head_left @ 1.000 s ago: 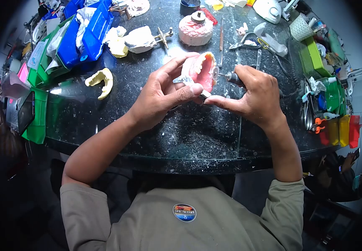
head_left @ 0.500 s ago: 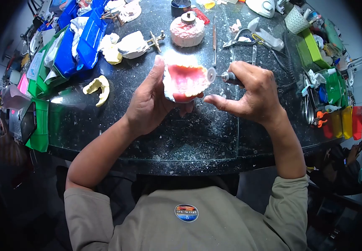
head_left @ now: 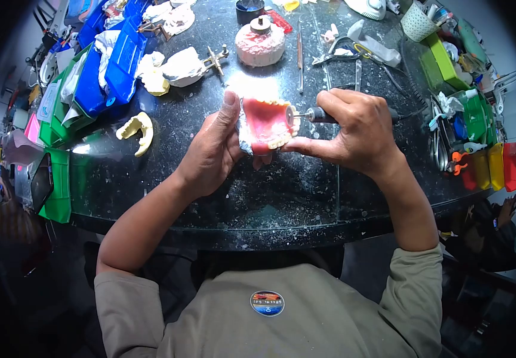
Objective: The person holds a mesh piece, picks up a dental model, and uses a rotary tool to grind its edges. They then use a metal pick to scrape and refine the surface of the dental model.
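Observation:
My left hand [head_left: 215, 140] grips a dental model with a pink denture base and a row of teeth [head_left: 264, 122], its thumb up along the left side and fingers underneath. In my right hand [head_left: 356, 128] is a rotary handpiece [head_left: 319, 115] fitted with a small round disc [head_left: 290, 116]. The disc overlaps the right part of the tooth row. My right thumb reaches to the model's lower right edge. A bright light washes out the model's upper rim.
A cream horseshoe-shaped cast [head_left: 142, 132] lies left of my hands. Beyond them stand a round pot with a metal cap [head_left: 260, 45] and a white plaster block [head_left: 185, 67]. Blue bins [head_left: 125, 65] line the left; pliers [head_left: 344, 51] and coloured bins [head_left: 495, 167] are at right.
My right hand has shifted slightly left, bringing the disc inside the edge of the tooth row. The model has turned a little, and the whole view has moved slightly.

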The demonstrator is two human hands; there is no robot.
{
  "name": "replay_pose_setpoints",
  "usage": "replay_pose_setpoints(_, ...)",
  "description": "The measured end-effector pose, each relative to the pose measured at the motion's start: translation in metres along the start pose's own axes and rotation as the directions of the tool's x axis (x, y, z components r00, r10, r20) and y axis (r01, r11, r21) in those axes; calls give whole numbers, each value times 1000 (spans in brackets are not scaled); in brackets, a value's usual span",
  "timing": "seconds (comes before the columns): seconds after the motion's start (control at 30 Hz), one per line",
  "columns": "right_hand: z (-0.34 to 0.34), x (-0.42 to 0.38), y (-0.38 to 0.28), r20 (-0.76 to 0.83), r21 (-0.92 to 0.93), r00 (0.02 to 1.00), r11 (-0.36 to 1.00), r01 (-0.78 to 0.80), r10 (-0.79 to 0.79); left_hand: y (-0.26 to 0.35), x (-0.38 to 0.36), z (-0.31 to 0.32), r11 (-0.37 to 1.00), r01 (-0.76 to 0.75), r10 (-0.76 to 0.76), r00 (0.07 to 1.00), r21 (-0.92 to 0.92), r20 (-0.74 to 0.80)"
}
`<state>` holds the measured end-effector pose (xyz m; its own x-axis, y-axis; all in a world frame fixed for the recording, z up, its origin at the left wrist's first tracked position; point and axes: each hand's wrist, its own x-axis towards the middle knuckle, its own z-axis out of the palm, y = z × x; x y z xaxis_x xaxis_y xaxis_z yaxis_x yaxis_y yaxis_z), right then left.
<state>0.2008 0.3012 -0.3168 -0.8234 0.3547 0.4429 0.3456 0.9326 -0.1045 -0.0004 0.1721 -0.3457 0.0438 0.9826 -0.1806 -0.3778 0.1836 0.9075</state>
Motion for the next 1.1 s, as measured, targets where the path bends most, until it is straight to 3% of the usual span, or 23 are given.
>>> replay_pose_setpoints(0.33, 0, 0, -1, 10, 6, 1000, 1000, -3, 3, 4, -2, 1, 994, -22, 21, 1000, 104, 13)
replay_pose_setpoints(0.73, -1, 1, -3, 20, 5, 1000, 1000, 10, -10, 4, -3, 2, 991, -59, 57, 998, 122, 21)
replay_pose_setpoints(0.83, -2, 0, -3, 37, -3, 999, 1000, 10, -10, 6, -3, 8, 996, -92, 93, 996, 17, -17)
replay_pose_setpoints(0.93, -2, 1, -2, 32, -10, 999, 1000, 17, -17, 7, -4, 7, 992, -50, 53, 998, 118, -24)
replay_pose_setpoints(1.1, 0, 0, -1, -8, -11, 1000, 1000, 14, -14, 7, -2, 8, 991, -103, 106, 994, 84, -21)
